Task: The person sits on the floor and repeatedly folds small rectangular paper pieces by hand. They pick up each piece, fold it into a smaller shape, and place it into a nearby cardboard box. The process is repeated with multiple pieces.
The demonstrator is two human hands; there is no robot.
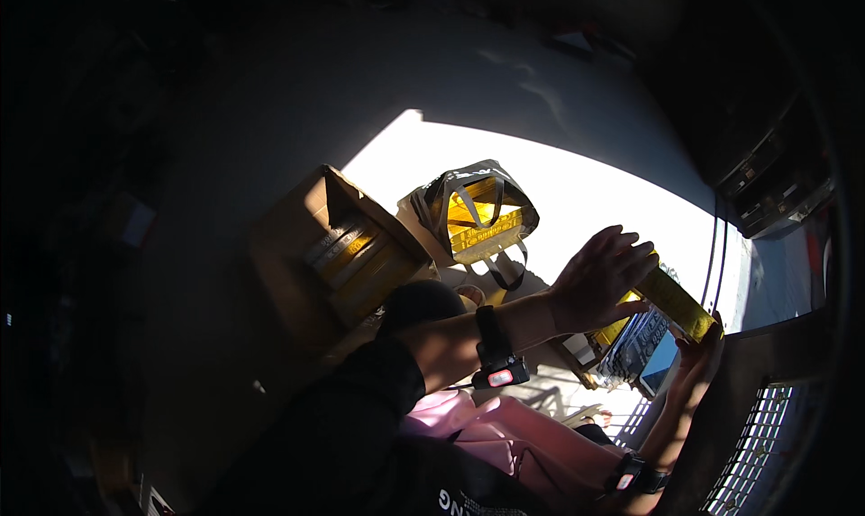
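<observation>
A long gold foil-like box or bar (676,303) is held between my two hands at the right. At its upper end, my left hand (601,279) grips it from above with the fingers over the end. My right hand (699,354) holds the lower end near the dark edge at the right. Under the held piece lies a stack of silver patterned packs (632,344), with a phone-like device (659,367) beside it. A black carrier bag (432,192) with gold patterned packs (493,236) inside stands open on the sunlit floor.
An open cardboard box (284,229) with gold and silver patterned packs (351,246) stands left of the bag. My knee and a sandalled foot are close to both. A metal grid (750,442) is at the lower right. Dark shelving or containers (770,171) stand at the upper right.
</observation>
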